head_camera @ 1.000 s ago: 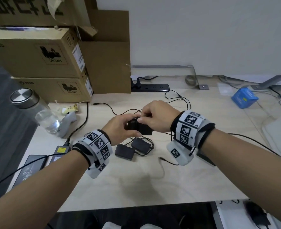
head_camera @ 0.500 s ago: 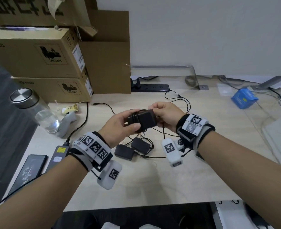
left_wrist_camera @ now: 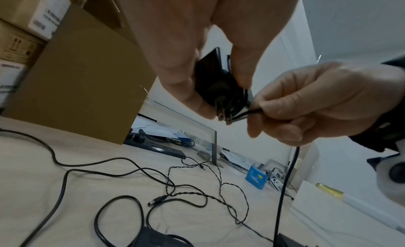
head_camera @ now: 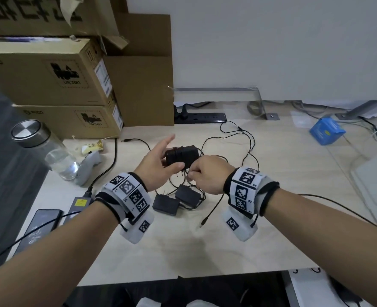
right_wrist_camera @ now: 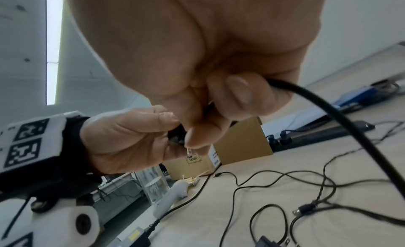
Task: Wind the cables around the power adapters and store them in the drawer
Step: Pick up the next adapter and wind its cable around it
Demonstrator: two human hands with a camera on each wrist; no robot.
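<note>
A black power adapter (head_camera: 181,155) with cable wound round it is held above the desk. My left hand (head_camera: 161,162) grips the power adapter (left_wrist_camera: 210,77) between thumb and fingers, prongs pointing down. Just to its right, my right hand (head_camera: 205,173) pinches the adapter's black cable (right_wrist_camera: 328,115), whose loose end (head_camera: 213,210) hangs toward the desk. Two more black adapters (head_camera: 165,204) (head_camera: 187,195) lie on the desk below the hands with their cables in a loose tangle (head_camera: 245,142). No drawer is in view.
Cardboard boxes (head_camera: 50,72) are stacked at the back left. A water bottle (head_camera: 47,149), a grey controller (head_camera: 89,167), a phone (head_camera: 40,227) and a grey charger brick (head_camera: 79,204) lie at the left. A power strip (head_camera: 201,117) sits at the back, a blue box (head_camera: 326,134) at right.
The right hand has swung round from behind the adapter to below and right of it, drawing the cable along. The left hand's fingers have straightened behind the adapter.
</note>
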